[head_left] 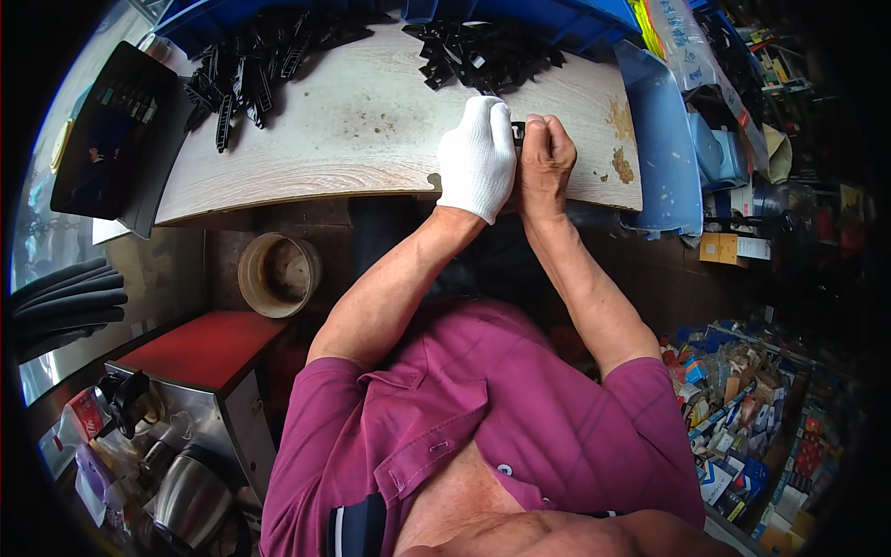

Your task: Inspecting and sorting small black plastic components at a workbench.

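My left hand (478, 160) wears a white knit glove and is closed, with its fingers wrapped inward. Close beside it, my bare right hand (546, 162) is closed too, thumb and fingers bent together. Between the two shows a small black plastic part (518, 133), gripped by both; most of it is hidden by the fingers. Just beyond the hands lies a heap of black plastic parts (483, 54). Farther left on the table spreads another pile of long black slotted parts (249, 79). Both hands are above the near edge of the worn, pale wood-grain table (362, 121).
Blue bins (557, 20) line the table's far edge. A light-blue plastic bin (664, 139) stands at its right end, a black open case (116, 135) at its left. Below left are a round bucket (278, 275) and a red-topped cabinet (200, 348). Cluttered boxes (742, 418) fill the lower right.
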`<state>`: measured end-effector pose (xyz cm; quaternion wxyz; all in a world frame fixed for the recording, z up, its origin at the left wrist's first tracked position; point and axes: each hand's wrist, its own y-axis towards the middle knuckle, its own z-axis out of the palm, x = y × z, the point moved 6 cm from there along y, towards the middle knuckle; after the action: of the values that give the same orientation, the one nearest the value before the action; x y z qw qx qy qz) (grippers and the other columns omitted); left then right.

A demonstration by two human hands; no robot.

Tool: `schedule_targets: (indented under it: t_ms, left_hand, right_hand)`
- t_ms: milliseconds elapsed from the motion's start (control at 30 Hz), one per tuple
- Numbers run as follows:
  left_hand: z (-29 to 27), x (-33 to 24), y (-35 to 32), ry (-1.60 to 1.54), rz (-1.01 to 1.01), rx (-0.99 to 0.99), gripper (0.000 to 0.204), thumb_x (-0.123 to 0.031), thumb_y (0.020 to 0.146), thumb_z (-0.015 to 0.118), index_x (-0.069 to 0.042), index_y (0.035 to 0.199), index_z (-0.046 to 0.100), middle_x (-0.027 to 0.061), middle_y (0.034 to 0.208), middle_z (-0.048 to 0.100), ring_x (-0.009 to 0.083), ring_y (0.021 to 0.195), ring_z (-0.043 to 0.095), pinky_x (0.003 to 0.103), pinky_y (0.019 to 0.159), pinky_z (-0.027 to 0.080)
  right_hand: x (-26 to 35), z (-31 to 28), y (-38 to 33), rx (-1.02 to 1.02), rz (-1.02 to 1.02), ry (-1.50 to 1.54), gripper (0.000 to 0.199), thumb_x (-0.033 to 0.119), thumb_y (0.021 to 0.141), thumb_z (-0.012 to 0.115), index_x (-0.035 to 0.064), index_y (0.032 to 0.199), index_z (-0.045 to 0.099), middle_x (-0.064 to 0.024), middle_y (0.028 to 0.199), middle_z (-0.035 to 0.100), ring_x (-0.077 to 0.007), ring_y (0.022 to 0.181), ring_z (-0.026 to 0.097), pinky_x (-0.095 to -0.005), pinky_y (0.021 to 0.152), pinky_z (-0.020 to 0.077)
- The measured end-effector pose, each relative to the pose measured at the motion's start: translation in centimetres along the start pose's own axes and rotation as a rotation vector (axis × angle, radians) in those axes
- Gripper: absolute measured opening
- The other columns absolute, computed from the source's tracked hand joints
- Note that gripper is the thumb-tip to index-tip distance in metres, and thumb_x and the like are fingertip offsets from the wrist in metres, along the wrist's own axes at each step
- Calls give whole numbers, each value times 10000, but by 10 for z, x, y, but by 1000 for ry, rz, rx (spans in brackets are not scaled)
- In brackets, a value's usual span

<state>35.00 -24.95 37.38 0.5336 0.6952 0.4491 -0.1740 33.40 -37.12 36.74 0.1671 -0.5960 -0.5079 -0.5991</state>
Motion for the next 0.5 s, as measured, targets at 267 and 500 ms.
schedule_targets:
  t_ms: [267,500]
  left_hand:
    - [-23,19,4,67,32,38,133,-72,943,529,-30,1024,626,145,1069,644,379,817,679,435,675,548]
    - [3,9,1,-100,-195,36,148,-88,954,554,-9,1059,624,164,1058,646,375,881,665,404,750,552]
  right_hand:
    - [-11,13,-7,32,366,371,304,221,995,507,55,740,498,15,589,451,-96,483,446,-289,419,451]
    - [-5,2,-4,11,-148,-118,214,61,966,502,20,761,458,-61,659,474,-162,533,440,-309,479,376]
